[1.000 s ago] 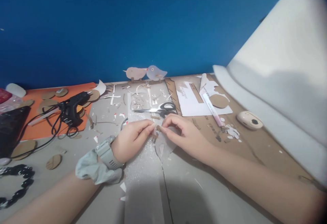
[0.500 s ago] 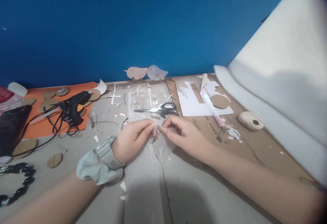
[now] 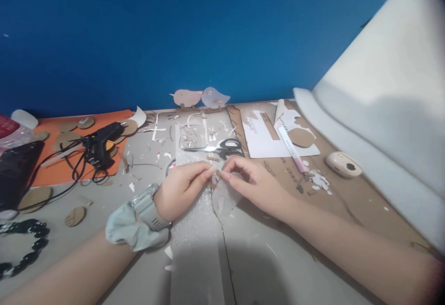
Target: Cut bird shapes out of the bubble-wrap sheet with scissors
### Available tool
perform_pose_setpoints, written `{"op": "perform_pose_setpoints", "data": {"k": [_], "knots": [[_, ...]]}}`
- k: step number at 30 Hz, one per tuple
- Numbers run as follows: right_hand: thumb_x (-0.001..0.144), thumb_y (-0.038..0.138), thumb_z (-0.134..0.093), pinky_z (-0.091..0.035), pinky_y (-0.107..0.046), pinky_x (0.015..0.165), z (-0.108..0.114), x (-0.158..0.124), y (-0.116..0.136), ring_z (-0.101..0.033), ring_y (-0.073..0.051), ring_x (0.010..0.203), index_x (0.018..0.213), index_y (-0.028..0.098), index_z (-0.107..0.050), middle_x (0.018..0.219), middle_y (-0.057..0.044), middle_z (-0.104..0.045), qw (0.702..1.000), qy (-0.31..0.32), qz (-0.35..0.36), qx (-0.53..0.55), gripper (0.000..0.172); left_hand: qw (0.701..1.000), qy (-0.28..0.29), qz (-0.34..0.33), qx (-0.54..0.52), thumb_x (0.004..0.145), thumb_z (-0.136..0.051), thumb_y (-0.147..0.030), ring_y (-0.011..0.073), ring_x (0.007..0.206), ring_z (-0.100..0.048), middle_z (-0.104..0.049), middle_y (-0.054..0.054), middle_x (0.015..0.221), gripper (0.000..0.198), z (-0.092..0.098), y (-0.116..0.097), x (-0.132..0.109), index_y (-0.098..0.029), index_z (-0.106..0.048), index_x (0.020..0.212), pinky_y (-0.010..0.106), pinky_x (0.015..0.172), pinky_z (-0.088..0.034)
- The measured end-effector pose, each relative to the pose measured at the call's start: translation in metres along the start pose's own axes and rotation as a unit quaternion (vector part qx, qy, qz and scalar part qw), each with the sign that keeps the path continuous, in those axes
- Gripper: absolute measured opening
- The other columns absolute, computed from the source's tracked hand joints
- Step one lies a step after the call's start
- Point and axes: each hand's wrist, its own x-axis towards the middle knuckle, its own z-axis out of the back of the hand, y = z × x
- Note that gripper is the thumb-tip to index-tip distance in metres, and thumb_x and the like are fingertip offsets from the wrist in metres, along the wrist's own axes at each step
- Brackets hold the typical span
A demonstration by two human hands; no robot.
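Note:
My left hand point(image 3: 182, 189), with a watch point(image 3: 155, 212) and pale green scrunchie point(image 3: 130, 226) at the wrist, is closed in a pinch. Across from it, thumb and forefinger of my right hand point(image 3: 253, 182) are pinched together too. Between the fingertips is a tiny brownish piece of cardboard point(image 3: 218, 174), partly hidden; both hands appear to grip it. Beneath them lies a strip of bubble wrap point(image 3: 193, 231). Black-handled scissors point(image 3: 227, 146) rest just beyond my fingers. Farther back, a pink paper bird point(image 3: 187, 97) and a blue paper bird point(image 3: 214, 98) stand against the wall.
To the left, a black glue gun point(image 3: 100, 145) and its cord lie on orange paper point(image 3: 114, 168) among cardboard discs. On the right are white paper point(image 3: 260, 149), a pink-and-white marker point(image 3: 292, 149), white paper dots point(image 3: 320, 181) and a cream case point(image 3: 343, 164). Scraps litter the table.
The fingertips of both hands have shifted slightly around the small piece. The whole view has moved a little; the other things lie as before.

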Motion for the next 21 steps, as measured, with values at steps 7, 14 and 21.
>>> {"op": "perform_pose_setpoints", "data": {"k": [7,14,21], "knots": [[0.086,0.032,-0.048,-0.038,-0.024,0.069,0.0001,0.0000,-0.0002,-0.051,-0.011,0.074,0.074,0.020,-0.051,0.077,0.003,-0.055,1.000,-0.002,-0.003,-0.003,0.017,1.000,-0.001,0.000,0.005,0.091,-0.038,-0.023,0.0093,0.066,-0.054,-0.058,-0.003,0.069,0.023,-0.0011,-0.0014,-0.0002,-0.017,-0.056,0.079,0.019,0.066,-0.040],[0.086,0.030,-0.047,-0.038,-0.023,0.069,-0.0005,-0.0006,-0.0003,-0.051,-0.010,0.074,0.075,0.020,-0.051,0.077,0.003,-0.054,1.000,-0.007,0.003,0.004,0.015,1.000,0.012,-0.004,0.011,0.092,-0.036,-0.023,0.0090,0.064,-0.051,-0.054,-0.003,0.066,0.025,0.0001,-0.0036,0.0000,-0.017,-0.053,0.074,0.019,0.063,-0.039],[0.087,0.031,-0.047,-0.038,-0.023,0.068,0.0003,-0.0002,-0.0007,-0.051,-0.011,0.073,0.075,0.020,-0.052,0.076,0.003,-0.054,1.000,-0.003,0.010,-0.009,0.017,0.999,0.020,-0.012,0.030,0.093,-0.033,-0.023,0.0098,0.062,-0.048,-0.050,-0.003,0.064,0.027,-0.0001,-0.0019,0.0000,-0.017,-0.049,0.072,0.021,0.062,-0.037]]}}
